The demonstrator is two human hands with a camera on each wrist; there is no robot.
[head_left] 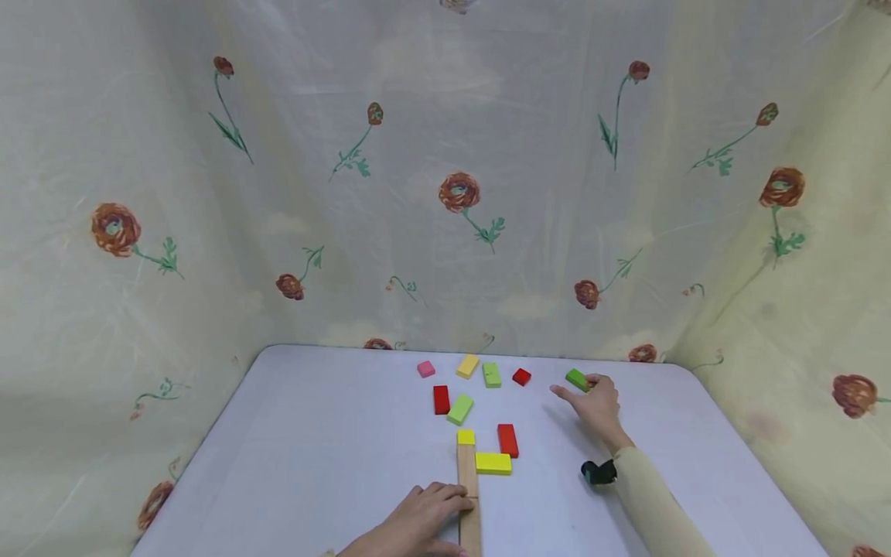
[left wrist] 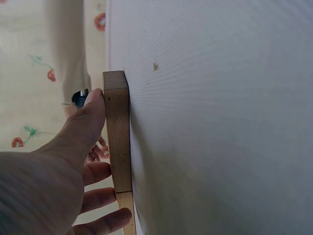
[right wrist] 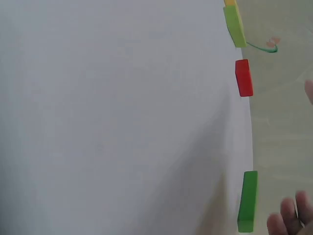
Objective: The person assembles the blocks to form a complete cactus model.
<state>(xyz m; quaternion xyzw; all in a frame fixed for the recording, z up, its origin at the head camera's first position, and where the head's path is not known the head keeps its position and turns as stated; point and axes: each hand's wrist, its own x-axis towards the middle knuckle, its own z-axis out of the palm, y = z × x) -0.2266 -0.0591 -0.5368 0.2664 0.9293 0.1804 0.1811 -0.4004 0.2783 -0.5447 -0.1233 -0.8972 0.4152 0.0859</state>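
My left hand rests on two plain wooden blocks laid end to end. In the left wrist view, the thumb touches the nearer wooden block close to its end, and the loosely spread fingers lie along the pair. At the back right, my right hand reaches with thumb and fingers wide apart beside a dark green block. The right wrist view shows the green block on the table, with the fingertips a little apart from it.
A yellow cube stands at the wooden blocks' far end, with a yellow block beside them and a red block behind it. Farther back on the white table lie several red, pink, yellow and light green blocks. A flowered curtain surrounds the table.
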